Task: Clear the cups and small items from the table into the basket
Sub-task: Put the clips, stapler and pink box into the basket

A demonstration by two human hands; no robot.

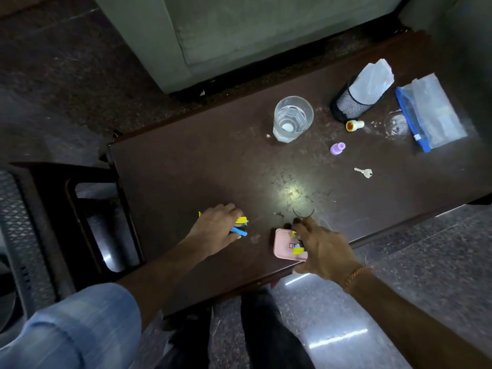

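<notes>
A: What does the left hand (215,228) have?
B: Its fingers are curled down over a small blue-and-yellow object (239,227), maybe a stapler; its long axis runs out past the fingertips toward the right hand. Whether it is gripped or only covered, I cannot tell.

A: And the right hand (323,247)?
B: Fingers spread and bent over a pink tray (282,245) at the table's (186,166) near edge, fingertips on small yellow-tagged bits in it. I cannot tell if they pinch anything.

A: Beyond the fingertips?
B: A key (364,172), tip pointing left, lies well beyond the right fingers. Farther off: a purple cap (337,148), a glass tumbler (292,119) standing upright, a white stopper (354,125), a tilted mesh holder (354,101), and a zip bag (431,113).
</notes>
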